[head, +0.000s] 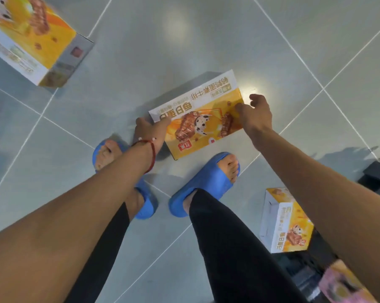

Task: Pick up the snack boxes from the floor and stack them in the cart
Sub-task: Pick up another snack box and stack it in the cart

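A yellow and white snack box [203, 119] lies flat on the tiled floor just ahead of my feet, printed face up. My left hand [148, 130] holds its left edge, thumb on top near the corner. My right hand [255, 112] grips its right edge, thumb pressed on the top face and fingers curled past the side. I cannot tell whether the box has left the floor. A second snack box [31, 38] lies at the far left. A third snack box [285, 221] stands on its side at the lower right, partly hidden by my right forearm.
My feet wear blue slippers [206, 184], close behind the held box. A black frame part [377, 178] shows at the right edge. A blurred pink and yellow pack [346, 285] sits in the bottom right corner. Grey floor tiles [184, 40] stretch ahead.
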Action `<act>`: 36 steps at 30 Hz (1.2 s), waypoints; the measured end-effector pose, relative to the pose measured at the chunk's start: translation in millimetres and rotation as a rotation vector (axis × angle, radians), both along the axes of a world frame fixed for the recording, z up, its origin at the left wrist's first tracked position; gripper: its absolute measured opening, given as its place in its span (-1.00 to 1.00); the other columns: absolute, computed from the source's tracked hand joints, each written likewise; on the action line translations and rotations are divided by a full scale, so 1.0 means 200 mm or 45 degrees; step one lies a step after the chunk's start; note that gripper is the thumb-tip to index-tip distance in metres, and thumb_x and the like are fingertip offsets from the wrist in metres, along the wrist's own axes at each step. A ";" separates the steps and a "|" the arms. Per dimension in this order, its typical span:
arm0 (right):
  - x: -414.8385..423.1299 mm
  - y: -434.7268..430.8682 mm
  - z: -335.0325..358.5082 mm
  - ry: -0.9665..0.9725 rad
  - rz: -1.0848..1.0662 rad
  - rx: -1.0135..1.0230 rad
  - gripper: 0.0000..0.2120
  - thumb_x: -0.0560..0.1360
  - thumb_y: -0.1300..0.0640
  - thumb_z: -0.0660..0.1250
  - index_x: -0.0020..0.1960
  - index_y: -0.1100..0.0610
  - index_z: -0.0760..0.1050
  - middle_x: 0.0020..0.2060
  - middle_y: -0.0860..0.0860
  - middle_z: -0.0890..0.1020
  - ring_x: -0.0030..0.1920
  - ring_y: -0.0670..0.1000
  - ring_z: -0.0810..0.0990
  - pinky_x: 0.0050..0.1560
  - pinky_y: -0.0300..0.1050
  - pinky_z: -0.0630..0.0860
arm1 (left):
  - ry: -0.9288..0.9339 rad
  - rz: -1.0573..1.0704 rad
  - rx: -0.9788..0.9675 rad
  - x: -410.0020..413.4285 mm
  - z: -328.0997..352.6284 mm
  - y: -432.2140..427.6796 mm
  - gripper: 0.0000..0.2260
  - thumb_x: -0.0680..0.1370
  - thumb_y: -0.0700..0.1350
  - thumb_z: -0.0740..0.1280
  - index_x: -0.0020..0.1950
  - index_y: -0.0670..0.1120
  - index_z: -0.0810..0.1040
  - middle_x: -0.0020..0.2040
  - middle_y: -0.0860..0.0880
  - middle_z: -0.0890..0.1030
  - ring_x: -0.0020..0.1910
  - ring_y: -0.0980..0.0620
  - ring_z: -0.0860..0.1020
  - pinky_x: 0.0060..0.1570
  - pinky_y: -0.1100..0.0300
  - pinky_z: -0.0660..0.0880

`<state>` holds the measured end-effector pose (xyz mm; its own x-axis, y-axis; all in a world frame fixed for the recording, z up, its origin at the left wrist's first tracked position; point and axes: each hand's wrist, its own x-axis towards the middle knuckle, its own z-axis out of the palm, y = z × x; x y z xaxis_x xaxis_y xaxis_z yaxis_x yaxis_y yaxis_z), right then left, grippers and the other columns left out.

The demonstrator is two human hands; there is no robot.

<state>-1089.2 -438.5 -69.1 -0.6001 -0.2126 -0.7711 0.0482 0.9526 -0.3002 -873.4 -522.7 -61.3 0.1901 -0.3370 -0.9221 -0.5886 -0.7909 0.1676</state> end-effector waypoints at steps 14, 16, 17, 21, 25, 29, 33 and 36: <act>0.06 0.18 0.05 -0.266 0.096 -0.168 -0.73 0.47 -0.15 0.33 0.02 0.00 0.64 -0.10 -0.10 0.71 -0.06 -0.06 0.64 0.03 -0.09 0.51 | 0.138 0.023 -0.197 0.10 -0.06 0.16 -0.58 0.50 0.08 0.46 0.30 -0.01 0.52 0.11 0.05 0.66 0.05 0.04 0.64 0.07 0.15 0.55; 0.09 0.18 0.14 -0.245 0.049 -0.166 -0.67 0.48 -0.21 0.30 0.01 0.01 0.65 -0.11 -0.08 0.69 -0.07 -0.05 0.61 0.04 -0.10 0.48 | 0.153 0.027 -0.186 0.12 0.02 0.13 -0.59 0.51 0.14 0.41 0.32 0.03 0.53 0.15 0.03 0.66 0.11 -0.02 0.62 0.18 0.05 0.53; 0.11 0.17 0.18 -0.222 0.025 -0.158 -0.64 0.52 -0.23 0.30 0.01 0.04 0.65 -0.13 -0.07 0.68 -0.09 -0.04 0.59 0.00 -0.13 0.47 | 0.174 0.036 -0.181 0.12 0.06 0.10 -0.56 0.50 0.18 0.39 0.32 0.04 0.53 0.16 0.02 0.66 0.13 -0.03 0.61 0.20 0.03 0.52; 0.16 0.11 0.20 -0.164 -0.030 -0.008 -0.59 0.62 -0.23 0.25 0.08 0.11 0.60 -0.08 0.01 0.62 -0.06 0.06 0.55 -0.07 -0.08 0.40 | 0.160 -0.025 -0.213 0.10 0.10 0.01 -0.58 0.56 0.14 0.32 0.35 -0.02 0.54 0.14 0.00 0.59 0.14 -0.08 0.55 0.06 0.17 0.38; 0.18 0.01 0.14 -0.062 -0.109 -0.017 -0.44 0.54 -0.38 0.26 0.07 0.14 0.55 -0.06 0.02 0.61 0.02 0.12 0.56 0.05 -0.03 0.43 | 0.083 -0.061 -0.283 0.08 0.04 -0.07 -0.44 0.49 0.37 0.26 0.28 0.00 0.58 0.19 -0.06 0.63 0.18 -0.12 0.56 0.21 0.10 0.45; 0.20 -0.06 0.04 -0.074 -0.304 -0.225 -0.36 0.32 -0.42 0.28 0.18 0.03 0.57 0.09 0.02 0.66 0.08 0.02 0.64 0.25 0.04 0.58 | 0.123 -0.005 -0.337 0.07 -0.06 -0.09 -0.21 0.27 0.55 0.16 0.35 0.12 0.51 0.24 -0.01 0.63 0.23 -0.07 0.56 0.33 -0.03 0.44; 0.20 -0.02 0.01 -0.161 -0.347 -0.260 -0.43 0.37 -0.29 0.28 0.27 -0.04 0.59 0.04 -0.09 0.66 0.02 -0.08 0.62 0.20 -0.03 0.58 | 0.186 0.100 -0.332 0.09 -0.09 -0.05 -0.31 0.32 0.49 0.25 0.37 0.20 0.47 0.24 0.04 0.62 0.23 -0.05 0.57 0.31 -0.06 0.47; 0.21 -0.02 0.06 -0.257 -0.373 -0.286 -0.52 0.39 -0.27 0.31 0.23 -0.08 0.58 0.05 -0.05 0.66 0.07 0.00 0.64 0.22 0.08 0.62 | 0.186 0.148 -0.321 0.11 -0.07 -0.07 -0.36 0.27 0.51 0.27 0.24 0.22 0.53 0.11 0.00 0.67 0.10 -0.12 0.63 0.18 -0.17 0.55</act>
<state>-1047.5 -441.9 -56.1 -0.5017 -0.2319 -0.8334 0.3867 0.8017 -0.4558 -851.5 -536.6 -75.0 0.1128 -0.5422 -0.8326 -0.4518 -0.7743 0.4431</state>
